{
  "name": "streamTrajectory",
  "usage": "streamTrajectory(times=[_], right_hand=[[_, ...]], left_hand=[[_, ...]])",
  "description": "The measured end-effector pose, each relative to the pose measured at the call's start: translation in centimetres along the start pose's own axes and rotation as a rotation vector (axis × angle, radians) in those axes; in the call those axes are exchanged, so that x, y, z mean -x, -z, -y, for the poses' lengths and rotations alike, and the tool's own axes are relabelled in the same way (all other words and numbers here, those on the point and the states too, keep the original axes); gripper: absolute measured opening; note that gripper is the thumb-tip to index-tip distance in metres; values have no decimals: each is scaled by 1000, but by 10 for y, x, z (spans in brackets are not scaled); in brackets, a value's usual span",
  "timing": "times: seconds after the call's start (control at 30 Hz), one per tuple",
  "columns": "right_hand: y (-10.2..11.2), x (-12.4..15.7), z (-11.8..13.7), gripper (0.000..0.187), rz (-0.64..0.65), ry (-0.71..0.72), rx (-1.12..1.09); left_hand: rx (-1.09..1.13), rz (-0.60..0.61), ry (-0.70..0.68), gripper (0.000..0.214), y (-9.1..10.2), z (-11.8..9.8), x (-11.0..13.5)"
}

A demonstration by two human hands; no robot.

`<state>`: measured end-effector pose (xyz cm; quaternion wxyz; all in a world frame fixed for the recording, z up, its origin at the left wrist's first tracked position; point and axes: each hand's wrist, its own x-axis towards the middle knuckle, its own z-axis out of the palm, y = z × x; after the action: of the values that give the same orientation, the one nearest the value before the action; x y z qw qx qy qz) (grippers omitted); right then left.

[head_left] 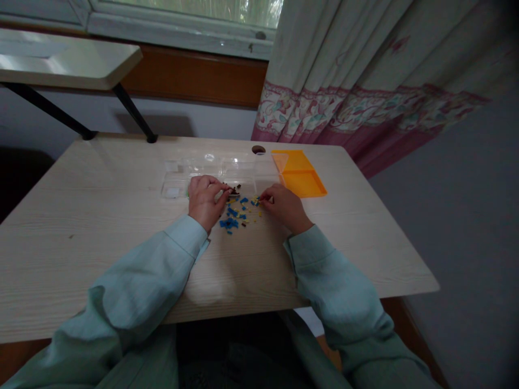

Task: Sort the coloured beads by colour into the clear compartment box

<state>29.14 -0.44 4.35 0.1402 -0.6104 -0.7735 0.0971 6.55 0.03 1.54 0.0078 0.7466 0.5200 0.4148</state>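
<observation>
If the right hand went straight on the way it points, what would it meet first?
The right hand would likely meet the small blue and yellow pieces first; it may already touch some, as depth is unclear.

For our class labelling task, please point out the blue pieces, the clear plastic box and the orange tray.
Blue pieces [229, 223]: head view, on the cluster nearest the person.
Clear plastic box [239, 170]: head view, on its right half.
Orange tray [302, 183]: head view, on its nearer half.
</observation>
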Motion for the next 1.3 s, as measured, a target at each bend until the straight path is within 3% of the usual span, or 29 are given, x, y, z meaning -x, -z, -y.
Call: streamTrajectory(times=[0.33,0.53,0.63,0.77,0.97,1.13,1.3], right_hand=[[-1,0,1,9,4,-12,-24],[0,0,2,9,-67,-26,-98],[-1,-3,3,11,-83,-30,-256],[-4,-6,6,18,-30,-33,-624],[-7,-1,22,31,173,-117,-1072],[-7,3,34,32,263,-166,-1183],[-10,4,36,33,265,-136,-1175]], left_hand=[[-10,23,32,21,-3,3,2],[-4,32,26,24,-2,2,2],[12,33,8,25,1,-1,2],[61,55,-80,24,3,-5,1],[116,84,-205,22,2,-8,1],[127,96,-214,25,2,-7,2],[129,68,-228,21,2,-6,2]])
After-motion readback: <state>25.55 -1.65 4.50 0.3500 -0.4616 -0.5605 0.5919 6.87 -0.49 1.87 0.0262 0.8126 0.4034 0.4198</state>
